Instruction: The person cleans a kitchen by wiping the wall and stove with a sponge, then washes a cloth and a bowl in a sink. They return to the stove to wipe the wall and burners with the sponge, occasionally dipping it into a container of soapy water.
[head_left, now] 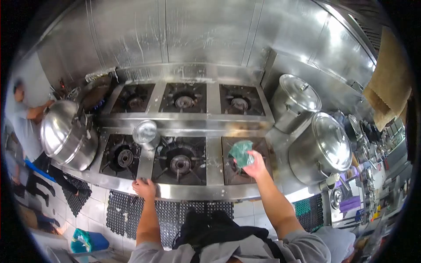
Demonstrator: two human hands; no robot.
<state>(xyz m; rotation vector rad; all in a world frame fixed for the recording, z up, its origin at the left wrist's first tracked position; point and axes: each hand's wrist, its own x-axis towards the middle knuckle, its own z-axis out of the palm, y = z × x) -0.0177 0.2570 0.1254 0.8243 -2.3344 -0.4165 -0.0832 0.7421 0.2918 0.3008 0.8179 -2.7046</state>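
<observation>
My right hand [255,165] is closed on a green cloth or pad [240,153], held over the front right burner [233,171]. My left hand [144,188] rests on the front steel edge of the stove [171,191], its fingers curled at the edge; whether they grip anything is hidden. A metal pot [146,134] stands between the front left burner [123,158] and the front middle burner [180,164]. White suds or streaks mark the steel wall [184,33] behind the stove.
Two large lidded pots [294,98] [318,149] stand right of the burners. A big domed steamer [70,133] is at the left, beside a wok [97,93] over a blue flame. A person [28,118] stands at the far left. A blue bin [90,241] sits on the floor.
</observation>
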